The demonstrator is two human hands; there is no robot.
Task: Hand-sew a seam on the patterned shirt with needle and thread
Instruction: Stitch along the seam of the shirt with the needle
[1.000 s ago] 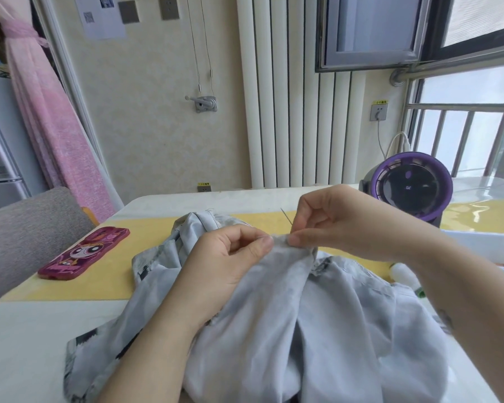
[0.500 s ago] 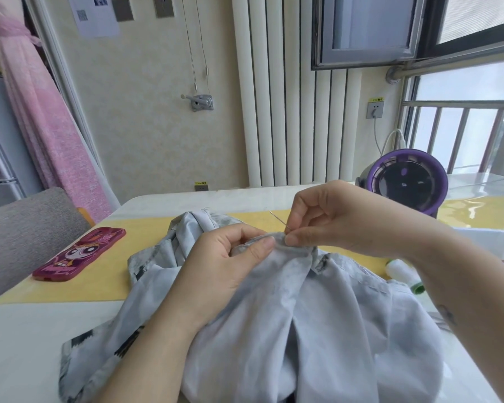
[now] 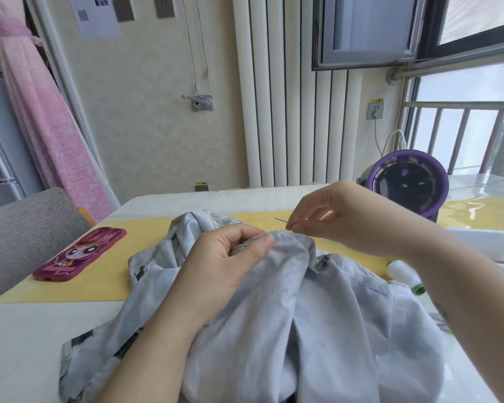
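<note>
Right hand point(image 3: 341, 221) pinching needle point(image 3: 280, 219) above shirt point(image 3: 317, 309) fold in left hand point(image 3: 230, 263).

Bright, even daylight comes in through the window point(image 3: 466, 120) on the right, whose panes are washed out to near white. Glare streaks the glossy surface point(image 3: 477, 210) at its far right corner. Shadows are soft and faint, gathering in the folds of the shirt point(image 3: 317, 330). Wide-angle distortion bends the radiator point(image 3: 288, 112) and wall lines outward toward the edges. The near forearms are slightly blurred.
</note>
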